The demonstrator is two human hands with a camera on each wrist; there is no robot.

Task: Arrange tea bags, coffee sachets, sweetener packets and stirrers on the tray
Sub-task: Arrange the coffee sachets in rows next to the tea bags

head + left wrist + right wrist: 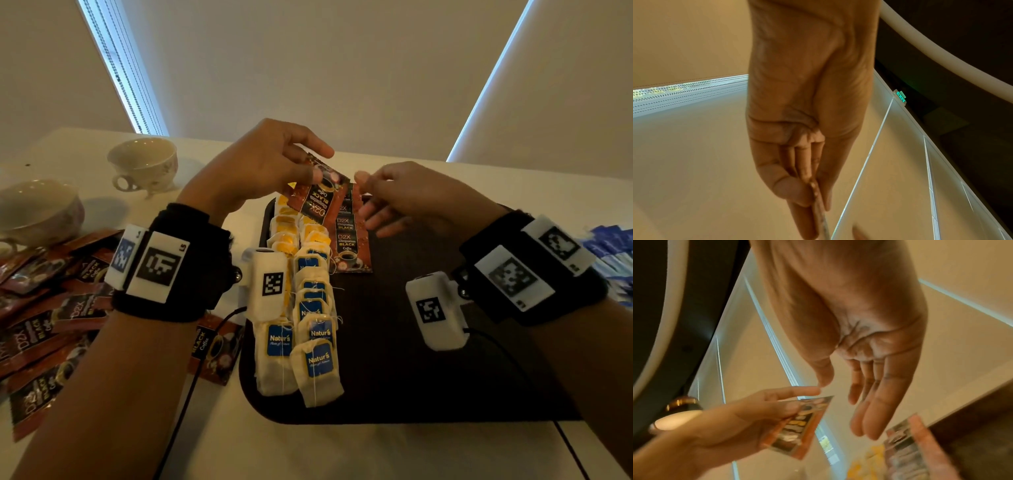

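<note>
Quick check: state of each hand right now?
Left hand: pinching a coffee sachet above the tray.
Right hand: open, fingers relaxed, holding nothing.

"D2X … BLACK Coffee" stands on the coffee sachets (pixel 349 240) on the tray and on the loose sachets (pixel 37 329) at left; "Natur's" on the tea bag tags (pixel 320 359); a green "EXIT" sign (pixel 901 96) glows on the wall

The head view looks forward and down from above the tabletop's (pixel 308 455) near edge, toward its far edge and the blinds; each wrist view sits close under a palm, aimed along the fingers and upward; the held coffee sachet (pixel 317 192) appears also in the right wrist view (pixel 797 428).
</note>
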